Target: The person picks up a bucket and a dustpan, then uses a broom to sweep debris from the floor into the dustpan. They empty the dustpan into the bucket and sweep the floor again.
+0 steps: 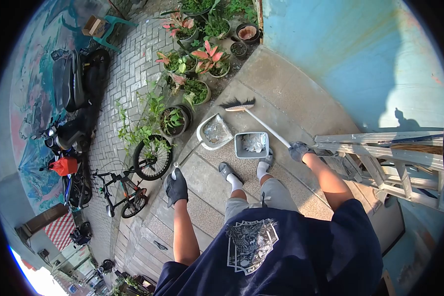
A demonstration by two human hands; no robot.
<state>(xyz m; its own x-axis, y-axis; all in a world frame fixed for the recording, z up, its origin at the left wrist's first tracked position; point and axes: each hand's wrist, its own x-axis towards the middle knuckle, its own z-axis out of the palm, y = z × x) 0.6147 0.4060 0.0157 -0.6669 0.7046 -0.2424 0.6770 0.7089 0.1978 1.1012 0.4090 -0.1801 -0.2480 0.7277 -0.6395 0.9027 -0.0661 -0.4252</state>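
1. Blue wall (340, 59) fills the whole right side, with a shadow falling across it.
2. Concrete landing (291, 93) runs along the foot of that wall. The person stands on it in grey shoes and white socks, and steps drop away off its left edge.
3. Brick yard (128, 74) lies past those steps, lower down.
4. A metal ladder (380, 148) lies on its side at the right edge of the landing, hard up against the wall.
5. Parked motorbikes (76, 84) sit at the far left of the yard, well apart from the person.
6. A small bicycle (133, 182) is just off the steps, its front wheel near the plants.
7. Potted plants (197, 91), some pink-leaved, line the landing's left edge up to the far corner.
8. The broom (269, 128) has its black bristles down on the landing ahead of the feet, and the white handle slants back to the right.
9. The dustpan (213, 146) is a long-handled one, sitting near the landing's left edge with debris in it, just beside the bin.
10. A square grey bin (251, 156) sits right at the toe of the right shoe, with crumpled rubbish inside.
11. Left hand (176, 186), in a black glove, is closed round the top of the dustpan's thin handle.
12. Right hand (299, 150), in a grey glove, is wrapped tight round the broom handle's upper end, near the ladder.
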